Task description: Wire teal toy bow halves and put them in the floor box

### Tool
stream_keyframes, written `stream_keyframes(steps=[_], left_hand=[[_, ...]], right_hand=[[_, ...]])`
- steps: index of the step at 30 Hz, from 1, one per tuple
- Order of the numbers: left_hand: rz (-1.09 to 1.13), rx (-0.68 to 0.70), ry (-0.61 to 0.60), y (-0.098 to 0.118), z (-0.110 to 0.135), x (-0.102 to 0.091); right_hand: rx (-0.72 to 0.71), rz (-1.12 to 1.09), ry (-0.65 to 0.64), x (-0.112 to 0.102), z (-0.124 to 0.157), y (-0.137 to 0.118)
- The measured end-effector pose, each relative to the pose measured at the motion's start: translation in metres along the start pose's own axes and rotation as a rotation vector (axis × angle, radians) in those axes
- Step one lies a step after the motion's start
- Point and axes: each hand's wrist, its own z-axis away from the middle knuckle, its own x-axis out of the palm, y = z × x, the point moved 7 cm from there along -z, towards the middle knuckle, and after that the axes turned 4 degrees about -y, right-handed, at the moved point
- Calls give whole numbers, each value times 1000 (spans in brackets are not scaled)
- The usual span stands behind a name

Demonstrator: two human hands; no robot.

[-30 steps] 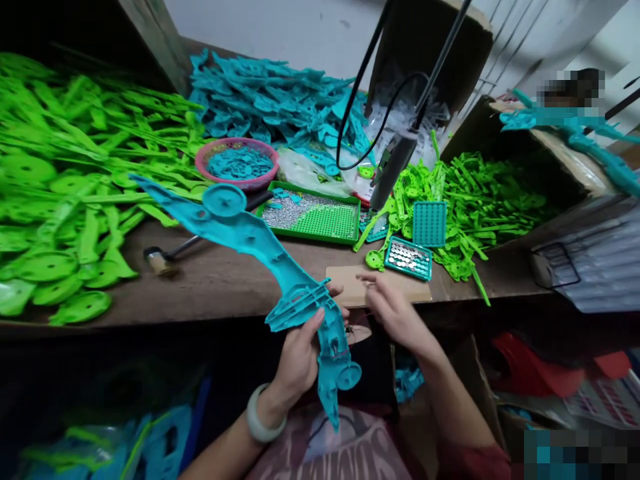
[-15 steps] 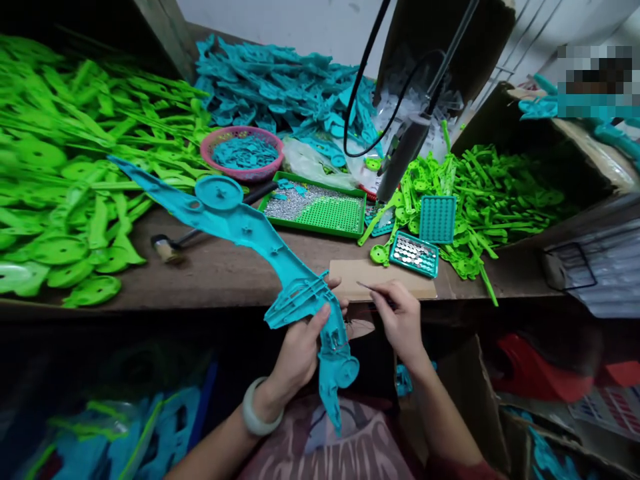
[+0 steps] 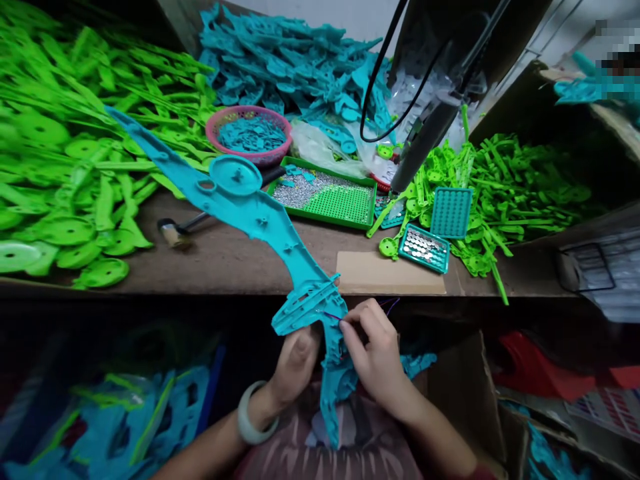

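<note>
A long, curved teal plastic shell half (image 3: 273, 230), shaped like a toy bow, is held up in front of me with its ribbed inner side showing. My left hand (image 3: 297, 357) grips it from beneath near the ribbed middle, its fingers mostly hidden behind the shell. Over the shell's lower part, my right hand (image 3: 373, 347) is closed in a pinch on a thin dark purple-red wire (image 3: 331, 316). The wire's end lies over the ribbed section. More thin wire shows just beyond my right knuckles.
Green parts (image 3: 65, 173) heap up on the left, teal shells (image 3: 295, 73) at the back. A pink basket (image 3: 214, 141), a green tray of small metal pieces (image 3: 345, 223), a teal tray of discs (image 3: 425, 268), a hammer (image 3: 175, 230) and a cardboard piece (image 3: 385, 275) lie on the bench. A hanging electric screwdriver (image 3: 425, 143) stands above.
My right hand has moved left and down from over the cardboard to the shell, bringing the wire onto it. My left thumb has shifted off the shell's front face.
</note>
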Motion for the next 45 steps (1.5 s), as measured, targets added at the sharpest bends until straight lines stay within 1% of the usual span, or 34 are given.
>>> stream_keyframes(steps=[3, 4, 6, 7, 10, 12, 15, 19, 21, 24, 27, 29, 32, 35, 38, 42, 45], left_hand=[[21, 98, 63, 17, -1, -9], [16, 103, 98, 21, -2, -13], [-7, 67, 136, 28, -4, -19], [-20, 51, 136, 30, -5, -21], [-57, 39, 85, 37, -7, -21], [-93, 45, 67, 37, -7, -20], [-161, 80, 90, 37, -10, -17], [-161, 129, 100, 40, -19, -7], [-141, 127, 93, 38, -20, -3], [-132, 76, 96, 29, -18, -3], [-152, 26, 100, 21, -12, -4], [-155, 12, 84, 20, -9, -1], [-126, -5, 62, 24, -5, 5], [-89, 0, 73, 29, -4, 8], [-56, -9, 71, 30, -4, 10], [-75, -21, 81, 30, -3, 8], [-97, -43, 103, 29, -2, 4]], right_hand=[[39, -25, -76, 0, -6, 0], [52, -29, -99, 1, -8, 0], [79, -32, -119, 4, -10, 0], [92, -35, -118, 5, -11, 1], [130, -40, -82, 8, -12, 3], [154, -46, -54, 10, -12, 5], [175, -75, -23, 9, -14, 10], [209, -108, 18, -1, -14, 19], [226, -98, 38, -8, -13, 23], [217, -25, 33, -14, -11, 23], [183, 46, -4, -11, -10, 19], [169, 66, -9, -9, -9, 18], [175, 64, 28, -6, -7, 19], [187, 38, 50, -4, -4, 22], [209, -4, 74, -1, -1, 26], [246, -71, 130, 0, 2, 29], [235, -47, 171, 0, 2, 25]])
